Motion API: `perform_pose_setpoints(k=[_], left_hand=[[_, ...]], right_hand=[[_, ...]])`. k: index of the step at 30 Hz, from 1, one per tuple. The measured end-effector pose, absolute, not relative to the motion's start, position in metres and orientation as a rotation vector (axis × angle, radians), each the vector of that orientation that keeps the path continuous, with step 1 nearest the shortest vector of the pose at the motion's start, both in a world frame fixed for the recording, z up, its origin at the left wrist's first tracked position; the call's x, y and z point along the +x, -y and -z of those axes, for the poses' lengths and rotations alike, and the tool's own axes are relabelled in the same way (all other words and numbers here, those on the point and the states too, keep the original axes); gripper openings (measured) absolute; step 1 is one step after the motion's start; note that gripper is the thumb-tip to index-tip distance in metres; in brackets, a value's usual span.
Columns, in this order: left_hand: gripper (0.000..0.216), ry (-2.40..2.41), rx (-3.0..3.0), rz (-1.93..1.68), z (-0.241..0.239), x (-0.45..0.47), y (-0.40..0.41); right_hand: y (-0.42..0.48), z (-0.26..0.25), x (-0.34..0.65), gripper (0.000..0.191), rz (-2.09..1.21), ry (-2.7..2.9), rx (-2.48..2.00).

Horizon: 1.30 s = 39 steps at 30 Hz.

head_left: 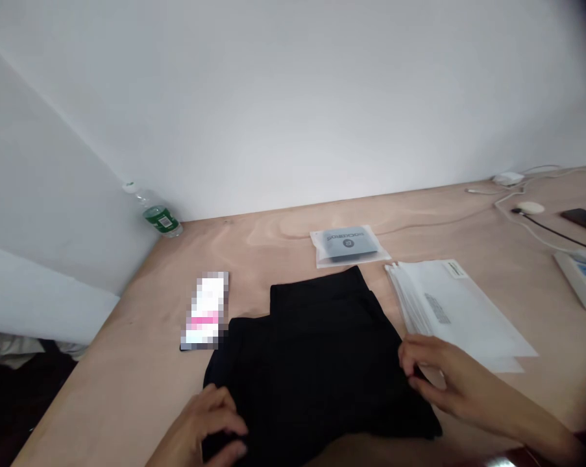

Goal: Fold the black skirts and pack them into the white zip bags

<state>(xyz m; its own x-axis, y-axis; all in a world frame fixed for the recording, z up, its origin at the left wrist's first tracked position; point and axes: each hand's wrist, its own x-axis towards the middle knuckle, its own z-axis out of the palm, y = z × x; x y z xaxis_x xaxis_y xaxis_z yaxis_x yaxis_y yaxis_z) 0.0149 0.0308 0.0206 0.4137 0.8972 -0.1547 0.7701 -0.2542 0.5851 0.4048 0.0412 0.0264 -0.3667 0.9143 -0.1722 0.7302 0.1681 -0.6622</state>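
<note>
A folded black garment lies on the wooden table in front of me, its exact kind hidden by the folds. At its lower left edge, my left hand has curled fingers and thumb closed on the cloth. My right hand pinches the garment's right edge between thumb and fingers. Just right of the cloth is a stack of frosted zip bags, near my right fingers. Beyond the garment rests a sealed clear pouch with a grey printed packet inside.
A phone with a lit, blurred screen lies left of the garment. A water bottle stands in the back left corner by the wall. White cables and a charger, a dark phone and a white device occupy the right side.
</note>
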Motion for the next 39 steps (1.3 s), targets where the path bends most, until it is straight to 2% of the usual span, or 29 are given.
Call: perform_pose_setpoints(k=[4, 8, 10, 17, 19, 23, 25, 31, 35, 39], left_hand=[[0.023, -1.770, 1.915, -0.639, -0.023, 0.011, -0.048], [0.046, -1.890, 1.858, -0.579, -0.007, 0.005, -0.048], [0.045, -1.892, 1.844, -0.577, -0.002, 0.003, -0.044], [0.044, -2.084, 1.600, -0.842, -0.013, 0.013, -0.042], [0.042, -2.124, 1.628, -0.902, -0.009, 0.018, -0.046], [0.037, -2.173, 1.762, -0.920, 0.000, 0.024, -0.051], [0.038, -2.214, 1.696, -0.917, -0.001, 0.027, -0.051], [0.044, -2.264, 1.380, -0.865, -0.005, 0.021, -0.039], [0.048, -2.241, 1.281, -0.822, 0.000, 0.009, -0.027], [0.049, -2.140, 1.194, -0.822, -0.002, 0.006, -0.017]], right_hand=[[-0.059, -0.023, 0.400, 0.014, -0.929, 1.743, -1.743], [-0.056, -0.005, 0.404, 0.039, -0.968, 1.605, -1.820], [-0.051, 0.002, 0.408, 0.045, -0.937, 1.609, -1.872], [-0.051, 0.016, 0.402, 0.034, -0.931, 1.602, -1.749], [-0.055, 0.022, 0.396, 0.035, -0.743, 1.626, -1.805], [-0.057, 0.020, 0.377, 0.035, -0.010, 1.671, -1.767], [-0.053, 0.010, 0.359, 0.029, 0.088, 1.706, -1.606], [-0.040, -0.020, 0.293, 0.021, -0.443, 2.349, -1.043], [-0.042, -0.021, 0.266, 0.023, -0.519, 2.589, -0.843], [-0.045, -0.016, 0.259, 0.031, -0.570, 2.548, -0.902]])
